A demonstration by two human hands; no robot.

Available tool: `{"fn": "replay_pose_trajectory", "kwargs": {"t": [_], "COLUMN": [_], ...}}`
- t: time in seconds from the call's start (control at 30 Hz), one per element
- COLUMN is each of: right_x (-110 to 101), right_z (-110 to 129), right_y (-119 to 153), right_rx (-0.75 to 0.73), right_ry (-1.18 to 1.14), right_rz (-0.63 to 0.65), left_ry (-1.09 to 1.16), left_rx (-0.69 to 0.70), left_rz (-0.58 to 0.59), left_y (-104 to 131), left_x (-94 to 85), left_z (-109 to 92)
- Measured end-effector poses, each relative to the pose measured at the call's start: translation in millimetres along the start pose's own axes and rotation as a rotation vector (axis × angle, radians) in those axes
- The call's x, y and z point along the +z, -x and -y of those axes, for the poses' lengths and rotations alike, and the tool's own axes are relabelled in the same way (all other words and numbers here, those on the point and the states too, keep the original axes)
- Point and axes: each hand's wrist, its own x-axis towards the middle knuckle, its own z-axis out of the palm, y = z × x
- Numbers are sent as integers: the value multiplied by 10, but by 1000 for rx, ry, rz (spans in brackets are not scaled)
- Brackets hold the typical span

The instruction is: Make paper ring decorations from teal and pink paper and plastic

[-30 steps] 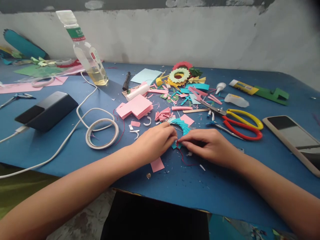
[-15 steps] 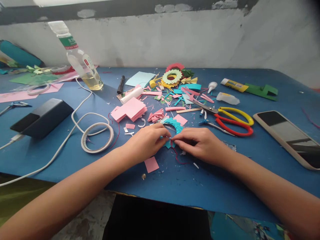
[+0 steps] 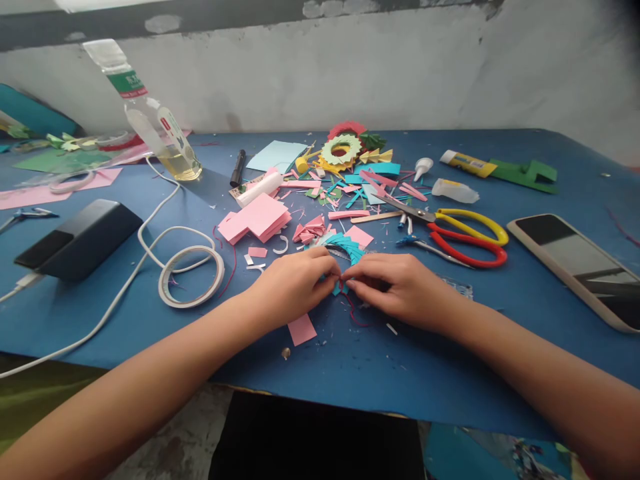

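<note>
2 bare hands at work over a blue tabletop. Step in hand, by judgement: fingertip work with a thin dark red thread at the near edge of a turquoise ring of overlapping folded paper. Next move seems to call for a fine, steady grip on the thread, with the paper folds left uncrushed.

Ring position: on the tabletop, between the hands. Its far arc shows beyond the fingertips; its near edge lies right at them, partly covered. Left part of the ring masked by the left hand.

Fingers: left hand curled, thumb and forefinger narrow; whether thread or paper sits between them, cannot tell. Right hand: thumb and forefinger also narrow, tips close to the left's; exact pinch too small to tell. Loose thread trails from the fingertips toward the near side.

Nearby: red-and-yellow-handled metal scissors beyond the right hand; flat pink paper piece just on the near side of the left.
</note>
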Motion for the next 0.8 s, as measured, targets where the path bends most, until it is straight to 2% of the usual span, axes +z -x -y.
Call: {"fn": "replay_pose_trajectory", "kwargs": {"t": [0.3,0.5,0.63,0.8], "right_x": [-37,-39,-44,-62], "right_z": [17,33,29,25], "right_y": [-7,-5,-13,-31], "right_rx": [60,91,122,179], "right_ry": [-38,-60,-92,-141], "right_rz": [26,38,46,56], "left_ry": [-270,-377,-415,-516], "left_rx": [35,55,68,178], "left_rz": [58,12,21,19], "left_y": [19,54,80,175], "left_x": [-19,-3,7,45], "left_z": [-85,-118,-158,-256]}}
